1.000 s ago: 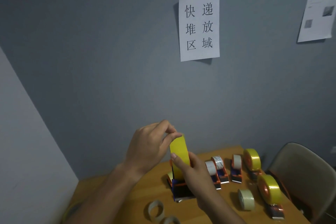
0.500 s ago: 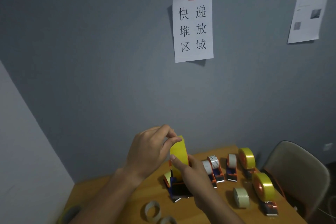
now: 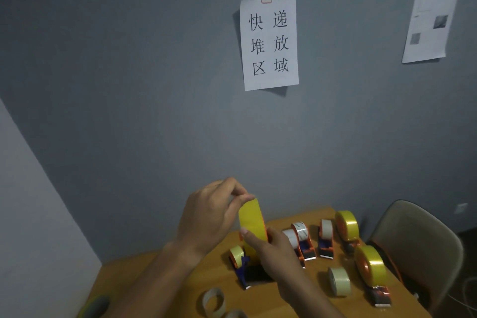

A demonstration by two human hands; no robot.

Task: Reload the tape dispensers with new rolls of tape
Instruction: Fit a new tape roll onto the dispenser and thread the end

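Observation:
A yellow tape roll sits upright in an orange and blue dispenser held above the wooden table. My left hand pinches the top edge of the yellow roll with thumb and fingertips. My right hand grips the roll and dispenser from the right side, thumb on the roll's face. The dispenser's body is mostly hidden behind my right hand.
Several other dispensers stand at the right: two with large yellow rolls, others with whitish rolls. A loose pale roll and empty cardboard cores lie near the front. A chair stands right of the table.
The view has shifted slightly. My hands stay on the yellow roll, with the left fingers still pinching its top edge.

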